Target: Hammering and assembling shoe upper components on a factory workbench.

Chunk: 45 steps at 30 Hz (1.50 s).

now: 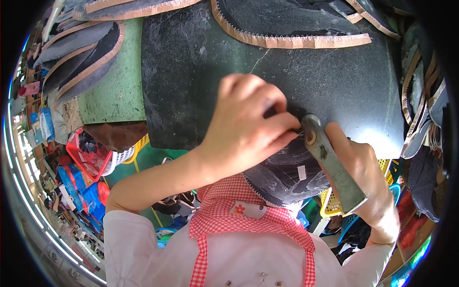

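Head view here, and we're looking straight down at a dark stone slab (pixel 201 62) sitting on a green bench (pixel 114 81). Our left hand (pixel 244 126) is curled down with its fingers pressed together on a dark shoe upper piece (pixel 282 174) that hangs off the near edge of the slab, pinning it right at the rim. Our right hand (pixel 366 179) is wrapped tight around the handle of a hammer (pixel 330 162), whose head sits just beside the left fingertips, touching the same dark piece as far as we can tell. More dark cut pieces with tan stitched edging (pixel 287 40) lie along the far side of the slab, and another stack (pixel 79 55) sits off to the left. Below the bench we can see a red basket (pixel 86 158) and a yellow basket (pixel 334 203), plus our red checked apron (pixel 224 210).
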Tool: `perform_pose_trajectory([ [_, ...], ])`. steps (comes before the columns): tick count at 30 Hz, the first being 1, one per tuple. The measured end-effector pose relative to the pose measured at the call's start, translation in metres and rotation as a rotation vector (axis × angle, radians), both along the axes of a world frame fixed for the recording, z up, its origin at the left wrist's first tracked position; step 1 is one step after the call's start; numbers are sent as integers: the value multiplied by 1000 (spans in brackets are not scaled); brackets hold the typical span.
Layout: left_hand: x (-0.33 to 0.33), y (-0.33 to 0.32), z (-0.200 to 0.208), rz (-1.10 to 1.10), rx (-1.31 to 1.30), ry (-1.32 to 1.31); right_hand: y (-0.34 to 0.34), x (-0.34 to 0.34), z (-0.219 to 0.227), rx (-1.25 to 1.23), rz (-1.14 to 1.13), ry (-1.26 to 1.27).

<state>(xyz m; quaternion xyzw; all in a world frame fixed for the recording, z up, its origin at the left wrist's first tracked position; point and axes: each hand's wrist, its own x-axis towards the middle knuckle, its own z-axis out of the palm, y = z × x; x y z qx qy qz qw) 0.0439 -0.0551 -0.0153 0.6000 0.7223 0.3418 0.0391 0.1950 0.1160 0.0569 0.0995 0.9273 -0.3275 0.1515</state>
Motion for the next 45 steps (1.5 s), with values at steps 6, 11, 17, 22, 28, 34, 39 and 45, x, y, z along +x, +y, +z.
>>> perform_pose_trajectory([
  [6, 1, -14, -8, 68, -43, -204, 10, -8, 17, -173, -157, -163],
  [11, 11, -16, -3, 51, -25, -4, 10, -3, 21, -163, -224, -29],
  [17, 15, -15, 2, 21, -62, 70, 14, -11, 10, -198, 33, 87],
  [22, 7, -15, 0, 65, -76, -107, 2, -7, 12, -66, 112, -129],
  [28, 2, -27, -12, 2, 3, 43, 10, -18, 13, -73, 140, 144],
  [34, -15, -30, -6, 49, -76, -146, 10, -13, 6, -222, 178, 1],
  [39, -15, -36, -10, -58, 3, 12, -6, -17, 16, -269, -109, -113],
  [45, -20, -31, -6, 14, -81, -43, 3, -10, 10, -156, -56, 171],
])
